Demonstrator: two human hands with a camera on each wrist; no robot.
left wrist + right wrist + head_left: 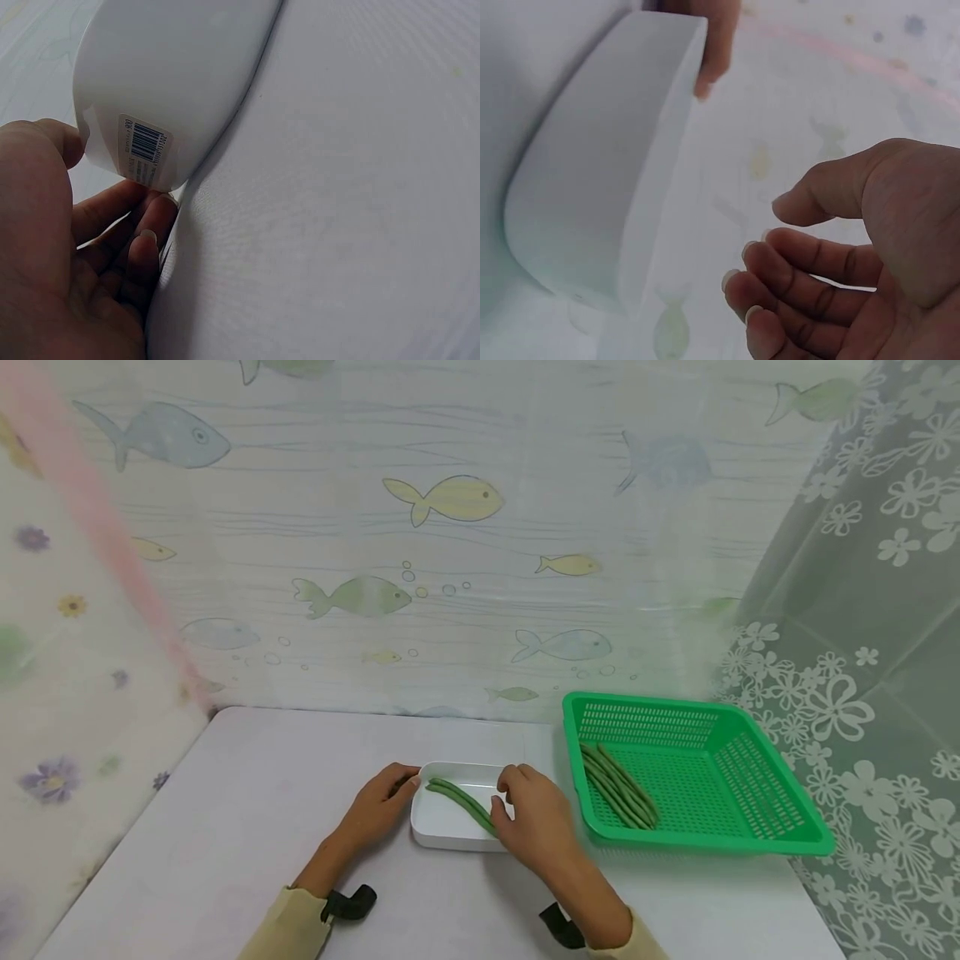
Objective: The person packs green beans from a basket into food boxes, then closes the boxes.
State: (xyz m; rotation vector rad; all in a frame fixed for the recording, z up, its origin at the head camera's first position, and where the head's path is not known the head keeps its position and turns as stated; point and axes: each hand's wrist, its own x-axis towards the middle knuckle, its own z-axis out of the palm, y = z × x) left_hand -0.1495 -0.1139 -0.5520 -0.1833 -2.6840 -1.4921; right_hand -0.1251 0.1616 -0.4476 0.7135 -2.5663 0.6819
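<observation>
A white rectangular dish (450, 841) stands on the table, with a couple of long green beans (459, 795) lying slantwise in it. My left hand (378, 806) holds the dish's left end. In the left wrist view its thumb (66, 142) is at the rim and its curled fingers (154, 217) meet the lower corner, beside a barcode label (145, 150). Over the dish's right part hovers my right hand (536, 818), thumb and fingers apart and loosely bent. Nothing shows between them in the right wrist view. It hides the dish's right end and the beans' near ends.
Right of the dish stands a green plastic basket (750, 843) with slotted walls, several green beans (618, 787) lying in its left part. The white table (285, 760) backs onto a fish-patterned curtain (465, 677). Another flowered curtain (885, 777) hangs along the right.
</observation>
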